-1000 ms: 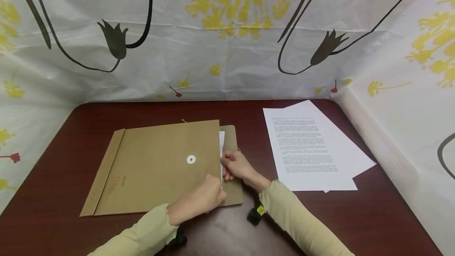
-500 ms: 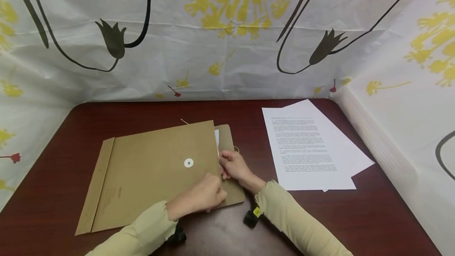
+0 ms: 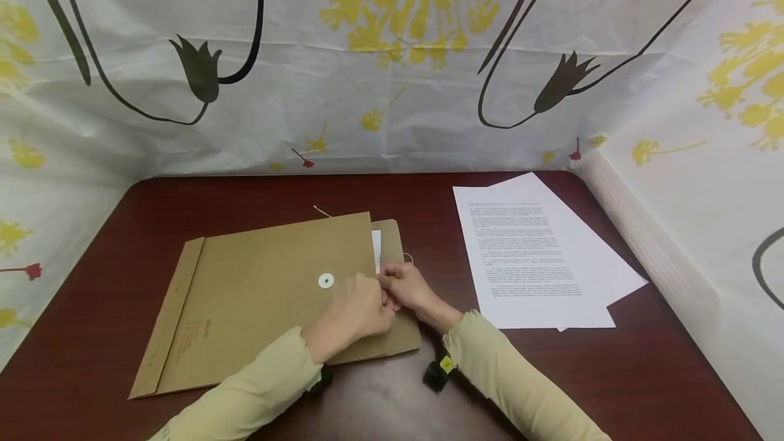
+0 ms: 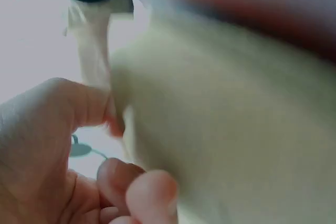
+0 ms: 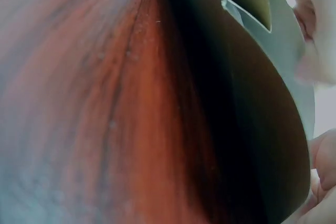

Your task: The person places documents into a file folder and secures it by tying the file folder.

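A brown kraft document envelope (image 3: 263, 291) with a white button closure (image 3: 326, 280) lies at an angle, its mouth and flap (image 3: 404, 337) toward the right. A narrow strip of white paper (image 3: 376, 245) shows in the mouth. My left hand (image 3: 361, 308) grips the envelope's edge at the mouth; in the left wrist view its thumb (image 4: 92, 106) is at the edge, fingers curled below. Close beside it, my right hand (image 3: 407, 286) has curled fingers at the mouth, over the flap. In the right wrist view the flap bows up from the table, right-hand fingers (image 5: 325, 158) at its edge.
Printed white sheets (image 3: 527, 250) lie overlapped on the dark red-brown table (image 3: 422, 199) to the right. A string (image 3: 321, 211) pokes out behind the envelope. Patterned white cloth (image 3: 392, 128) closes off the back and sides.
The envelope has turned slightly, its left end coming nearer me. My left hand has moved up along the mouth to the right hand, which stays almost in place.
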{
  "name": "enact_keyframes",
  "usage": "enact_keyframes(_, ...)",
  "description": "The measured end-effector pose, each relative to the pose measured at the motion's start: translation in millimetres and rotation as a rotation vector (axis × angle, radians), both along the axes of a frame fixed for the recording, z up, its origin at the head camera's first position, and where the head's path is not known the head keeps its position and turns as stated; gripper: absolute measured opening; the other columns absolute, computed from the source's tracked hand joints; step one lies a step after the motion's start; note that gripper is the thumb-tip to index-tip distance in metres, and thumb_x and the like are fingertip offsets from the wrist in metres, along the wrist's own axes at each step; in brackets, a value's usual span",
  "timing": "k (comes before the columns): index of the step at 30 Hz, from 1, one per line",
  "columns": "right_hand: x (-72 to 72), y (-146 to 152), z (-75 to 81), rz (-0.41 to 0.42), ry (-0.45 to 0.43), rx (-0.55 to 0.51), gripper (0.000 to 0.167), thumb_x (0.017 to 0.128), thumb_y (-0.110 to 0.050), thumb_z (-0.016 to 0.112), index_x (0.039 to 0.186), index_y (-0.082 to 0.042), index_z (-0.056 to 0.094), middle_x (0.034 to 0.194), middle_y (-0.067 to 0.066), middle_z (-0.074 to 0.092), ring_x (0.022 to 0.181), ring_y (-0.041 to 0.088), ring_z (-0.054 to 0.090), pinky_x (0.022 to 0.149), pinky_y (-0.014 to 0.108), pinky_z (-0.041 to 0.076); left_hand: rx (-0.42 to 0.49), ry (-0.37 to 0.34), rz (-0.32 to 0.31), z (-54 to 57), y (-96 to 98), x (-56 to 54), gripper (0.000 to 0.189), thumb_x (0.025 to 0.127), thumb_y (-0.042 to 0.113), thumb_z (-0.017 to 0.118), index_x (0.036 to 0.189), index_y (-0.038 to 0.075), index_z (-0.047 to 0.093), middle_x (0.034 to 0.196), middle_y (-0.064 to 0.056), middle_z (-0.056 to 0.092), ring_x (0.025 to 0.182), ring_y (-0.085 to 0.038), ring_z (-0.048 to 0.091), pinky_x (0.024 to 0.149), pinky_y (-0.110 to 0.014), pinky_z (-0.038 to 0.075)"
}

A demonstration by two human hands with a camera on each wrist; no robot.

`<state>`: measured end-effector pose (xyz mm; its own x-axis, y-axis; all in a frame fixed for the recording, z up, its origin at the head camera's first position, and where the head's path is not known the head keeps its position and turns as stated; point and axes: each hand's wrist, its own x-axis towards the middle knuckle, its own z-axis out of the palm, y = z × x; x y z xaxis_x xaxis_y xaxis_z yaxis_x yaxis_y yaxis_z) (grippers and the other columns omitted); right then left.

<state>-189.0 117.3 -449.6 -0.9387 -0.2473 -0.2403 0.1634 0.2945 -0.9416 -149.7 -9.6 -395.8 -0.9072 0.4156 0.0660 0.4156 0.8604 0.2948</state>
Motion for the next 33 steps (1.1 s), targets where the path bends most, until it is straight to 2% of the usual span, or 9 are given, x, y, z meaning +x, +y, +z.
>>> enact_keyframes(4,-0.4,-0.1,-1.9,0.012,-0.033,0.003,0.019,0.091,-0.006,0.053,0.074,0.001,0.058,0.048,0.000,0.051,0.037,0.006,0.046,0.037,0.018,0.037,-0.066,-0.056,0.139,4.7,-0.8,-16.0,0.030,0.071,0.023,0.061,0.050,0.016,0.042,0.052,0.000,0.042,0.046,-0.015,0.040,0.037,-0.030,0.033)
enact_keyframes(6,-0.7,-0.2,-2.4,0.032,-0.064,-0.016,0.018,0.091,-0.005,0.050,0.077,0.002,0.059,0.048,0.001,0.052,0.037,0.006,0.048,0.037,0.018,0.037,-0.092,-0.095,0.155,5.4,-1.2,-21.7,0.028,0.074,0.022,0.060,0.052,0.014,0.046,0.056,-0.003,0.049,0.049,-0.017,0.044,0.039,-0.033,0.036)
enact_keyframes(9,-1.8,0.2,-1.4,0.066,-0.089,-0.030,0.018,0.091,-0.002,0.047,0.080,0.004,0.059,0.050,0.002,0.053,0.037,0.006,0.049,0.036,0.017,0.037,-0.114,-0.137,0.100,4.5,-1.2,-25.6,0.026,0.080,0.020,0.059,0.057,0.012,0.052,0.063,-0.006,0.055,0.052,-0.018,0.048,0.041,-0.033,0.039)
enact_keyframes(11,-3.3,0.4,0.2,0.093,-0.099,-0.032,0.019,0.092,-0.002,0.045,0.079,0.004,0.058,0.051,0.002,0.053,0.037,0.006,0.049,0.036,0.017,0.037,-0.115,-0.145,0.051,2.9,-1.2,-25.7,0.024,0.080,0.018,0.061,0.058,0.011,0.054,0.063,-0.007,0.056,0.052,-0.018,0.048,0.041,-0.032,0.039)
enact_keyframes(14,-5.8,0.0,3.7,0.118,-0.105,-0.023,0.021,0.094,-0.002,0.044,0.078,0.003,0.056,0.049,0.003,0.052,0.036,0.006,0.048,0.035,0.017,0.036,-0.091,-0.119,0.002,-0.1,-2.4,-25.0,0.023,0.077,0.014,0.061,0.057,0.011,0.051,0.060,-0.005,0.052,0.050,-0.017,0.045,0.041,-0.030,0.037)
enact_keyframes(18,-8.8,-3.1,8.4,0.111,-0.079,0.002,0.019,0.093,-0.001,0.044,0.080,0.003,0.056,0.046,0.002,0.051,0.036,0.007,0.047,0.034,0.017,0.035,-0.040,-0.096,-0.050,-3.3,-3.9,-24.0,0.025,0.077,0.010,0.058,0.054,0.013,0.049,0.056,-0.003,0.046,0.049,-0.015,0.039,0.042,-0.028,0.034)
enact_keyframes(24,-12.1,-9.5,8.4,0.112,-0.020,0.043,0.016,0.090,0.002,0.044,0.081,0.006,0.056,0.047,0.001,0.052,0.036,0.007,0.049,0.035,0.017,0.036,0.018,-0.092,-0.054,-2.5,-5.1,-23.5,0.029,0.080,0.009,0.054,0.051,0.014,0.047,0.055,-0.001,0.044,0.046,-0.012,0.035,0.039,-0.025,0.031)
enact_keyframes(32,-15.6,-6.4,5.7,0.132,-0.064,0.003,0.023,0.093,0.000,0.044,0.107,0.009,0.061,0.049,0.002,0.054,0.037,0.007,0.050,0.036,0.016,0.037,0.038,-0.092,-0.021,3.0,-6.3,-25.5,0.032,0.082,0.010,0.053,0.051,0.014,0.046,0.052,-0.001,0.042,0.044,-0.011,0.035,0.038,-0.023,0.029)
enact_keyframes(33,-14.3,-6.0,9.9,0.137,-0.072,-0.006,0.025,0.093,0.000,0.044,0.110,0.010,0.059,0.050,0.002,0.055,0.038,0.007,0.050,0.036,0.016,0.038,0.039,-0.090,-0.015,3.0,-6.2,-25.8,0.032,0.082,0.011,0.053,0.051,0.013,0.047,0.052,-0.001,0.042,0.044,-0.012,0.035,0.039,-0.024,0.029)
